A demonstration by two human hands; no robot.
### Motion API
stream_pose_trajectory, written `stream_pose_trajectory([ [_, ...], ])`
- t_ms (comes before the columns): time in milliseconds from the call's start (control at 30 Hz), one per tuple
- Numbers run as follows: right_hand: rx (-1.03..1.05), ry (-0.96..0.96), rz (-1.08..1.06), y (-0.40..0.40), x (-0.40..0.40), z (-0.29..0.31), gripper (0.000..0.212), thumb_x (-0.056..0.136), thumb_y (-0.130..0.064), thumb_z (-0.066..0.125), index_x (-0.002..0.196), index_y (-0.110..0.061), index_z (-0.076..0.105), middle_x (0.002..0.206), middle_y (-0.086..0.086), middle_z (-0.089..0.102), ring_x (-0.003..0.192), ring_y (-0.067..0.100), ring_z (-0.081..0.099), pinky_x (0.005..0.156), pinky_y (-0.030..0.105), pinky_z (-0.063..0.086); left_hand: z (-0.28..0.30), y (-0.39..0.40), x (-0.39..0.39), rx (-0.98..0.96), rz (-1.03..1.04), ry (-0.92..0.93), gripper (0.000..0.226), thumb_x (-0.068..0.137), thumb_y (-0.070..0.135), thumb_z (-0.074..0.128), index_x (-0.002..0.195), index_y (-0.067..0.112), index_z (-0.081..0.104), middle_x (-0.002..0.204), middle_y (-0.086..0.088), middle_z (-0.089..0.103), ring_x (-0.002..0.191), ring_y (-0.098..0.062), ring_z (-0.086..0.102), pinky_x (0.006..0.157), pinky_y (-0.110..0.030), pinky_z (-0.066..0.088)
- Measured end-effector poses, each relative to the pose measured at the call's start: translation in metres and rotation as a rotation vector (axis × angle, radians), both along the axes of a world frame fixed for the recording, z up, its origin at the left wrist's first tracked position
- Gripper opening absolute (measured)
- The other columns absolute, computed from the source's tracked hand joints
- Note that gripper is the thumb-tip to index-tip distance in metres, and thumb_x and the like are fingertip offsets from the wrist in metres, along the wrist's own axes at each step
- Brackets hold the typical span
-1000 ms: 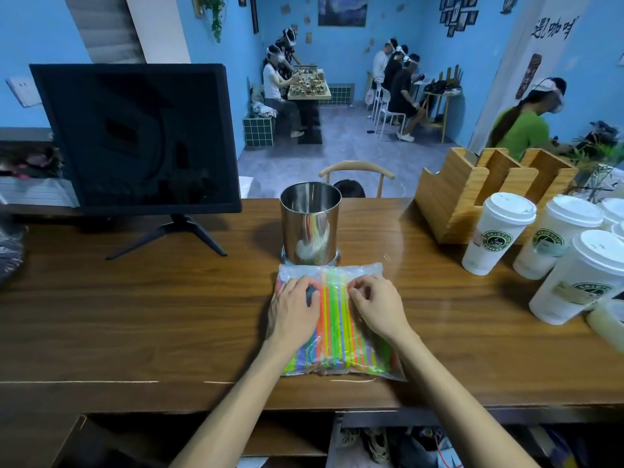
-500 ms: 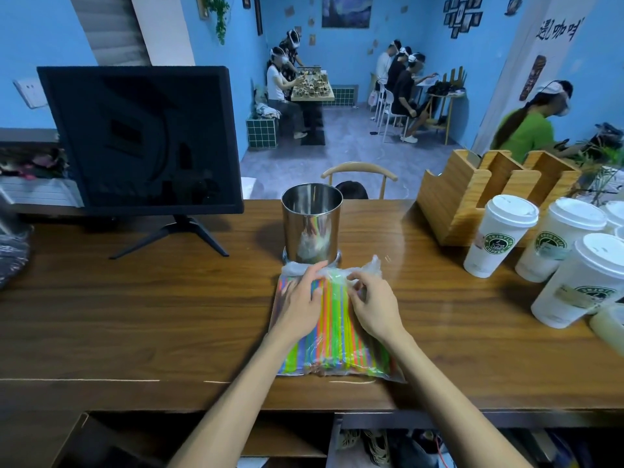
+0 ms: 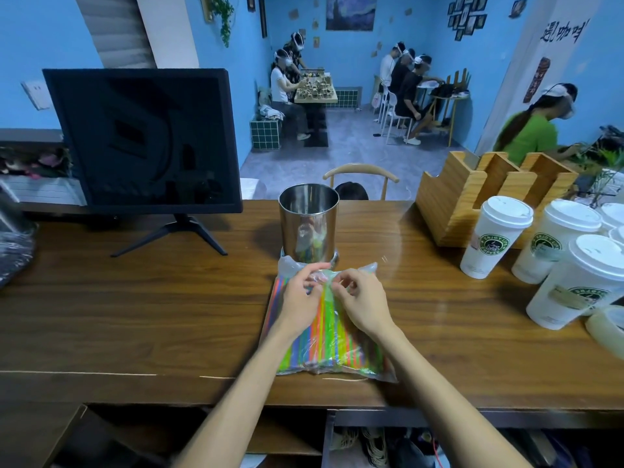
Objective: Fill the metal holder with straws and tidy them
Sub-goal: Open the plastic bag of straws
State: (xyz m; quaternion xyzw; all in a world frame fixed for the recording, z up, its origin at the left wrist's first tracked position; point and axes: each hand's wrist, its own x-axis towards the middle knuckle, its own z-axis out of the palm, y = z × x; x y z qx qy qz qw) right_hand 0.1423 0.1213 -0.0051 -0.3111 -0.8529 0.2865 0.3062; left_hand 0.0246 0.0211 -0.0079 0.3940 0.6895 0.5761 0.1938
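A clear plastic bag of coloured straws (image 3: 329, 342) lies flat on the wooden counter (image 3: 135, 319), just in front of the shiny metal holder (image 3: 309, 228), which stands upright and holds no straws. My left hand (image 3: 300, 298) and my right hand (image 3: 359, 298) sit side by side on the bag's far end. Both pinch the loose plastic at the bag's top with thumb and fingertips, the plastic bunched between them. The straws stay inside the bag.
A black monitor (image 3: 145, 140) on a stand is at the left. Several lidded paper cups (image 3: 493, 234) and a wooden organiser (image 3: 472, 197) crowd the right. A tape roll (image 3: 607, 327) lies at the right edge. People sit in the room beyond the counter.
Both hands slid from the middle of the bag toward its far end and went from pressing flat to pinching the plastic there, lifting it slightly.
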Motion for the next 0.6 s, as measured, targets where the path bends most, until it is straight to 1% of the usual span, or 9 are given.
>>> stream_pose_trajectory([
  [67,-0.058,0.004,0.060,-0.002,0.000,0.003,0.015,0.093,-0.030,0.072,0.082,-0.023,0.064,0.065,-0.013,0.056,0.062,0.004,0.052,0.060,0.018,0.036,0.001,0.000,0.000,0.041,-0.003,-0.099,0.050,0.092,-0.009,0.058,0.119,0.033,0.067,0.096,0.002,0.070,0.078,-0.009,0.061,0.077,-0.024,0.052],
  [100,-0.088,-0.004,0.093,-0.003,-0.001,0.004,0.021,0.093,-0.034,0.072,0.079,-0.023,0.061,0.062,-0.013,0.055,0.061,0.004,0.052,0.059,0.018,0.037,0.003,-0.001,0.000,0.061,0.003,-0.141,0.048,0.092,-0.008,0.060,0.120,0.030,0.066,0.092,0.000,0.071,0.080,-0.009,0.065,0.079,-0.023,0.053],
  [200,-0.136,-0.068,0.121,-0.003,-0.006,0.008,0.036,0.092,-0.041,0.070,0.068,-0.020,0.051,0.057,-0.010,0.051,0.057,0.007,0.047,0.058,0.024,0.036,0.006,-0.005,0.000,0.092,0.003,-0.230,0.041,0.095,-0.001,0.061,0.125,0.027,0.064,0.090,-0.006,0.077,0.092,-0.012,0.073,0.086,-0.020,0.054],
  [267,-0.156,-0.143,0.101,-0.003,-0.010,0.015,0.039,0.089,-0.042,0.068,0.065,-0.021,0.045,0.056,-0.007,0.050,0.056,0.008,0.045,0.059,0.030,0.036,0.009,-0.007,0.001,0.102,-0.013,-0.279,0.041,0.097,-0.001,0.058,0.125,0.029,0.064,0.095,-0.009,0.078,0.099,-0.010,0.072,0.085,-0.012,0.050],
  [333,-0.142,-0.220,0.070,-0.004,-0.015,0.023,0.039,0.087,-0.043,0.066,0.064,-0.020,0.044,0.057,-0.005,0.051,0.058,0.013,0.048,0.059,0.034,0.036,0.012,-0.006,0.000,0.127,-0.013,-0.316,0.049,0.095,-0.007,0.053,0.113,0.034,0.071,0.109,-0.015,0.075,0.103,-0.010,0.070,0.084,-0.008,0.047],
  [367,-0.110,-0.258,0.054,-0.004,-0.017,0.026,0.039,0.087,-0.044,0.065,0.064,-0.020,0.045,0.059,-0.005,0.053,0.062,0.016,0.051,0.059,0.034,0.036,0.012,-0.005,-0.001,0.139,-0.008,-0.333,0.053,0.093,-0.011,0.050,0.107,0.034,0.074,0.117,-0.016,0.072,0.102,-0.011,0.070,0.082,-0.009,0.047],
  [433,-0.030,-0.335,0.023,-0.005,-0.021,0.032,0.037,0.088,-0.043,0.063,0.063,-0.021,0.048,0.066,-0.002,0.059,0.072,0.022,0.054,0.063,0.035,0.036,0.010,-0.004,-0.003,0.128,0.002,-0.332,0.054,0.089,-0.016,0.046,0.117,0.023,0.071,0.121,-0.011,0.070,0.098,-0.009,0.069,0.084,-0.014,0.050],
  [500,0.014,-0.380,0.004,-0.006,-0.023,0.035,0.036,0.090,-0.042,0.060,0.063,-0.021,0.052,0.074,0.002,0.066,0.081,0.027,0.057,0.066,0.035,0.035,0.005,-0.003,-0.006,0.098,-0.005,-0.317,0.061,0.088,-0.020,0.042,0.133,0.016,0.060,0.113,-0.008,0.075,0.105,-0.013,0.069,0.095,-0.021,0.050],
  [600,0.052,-0.406,-0.018,-0.008,-0.024,0.034,0.044,0.094,-0.040,0.054,0.056,-0.020,0.042,0.074,0.010,0.063,0.084,0.034,0.056,0.065,0.036,0.033,0.000,-0.004,-0.006,0.095,0.001,-0.283,0.059,0.094,-0.016,0.047,0.139,0.022,0.052,0.102,-0.008,0.078,0.109,-0.018,0.069,0.101,-0.027,0.050],
])
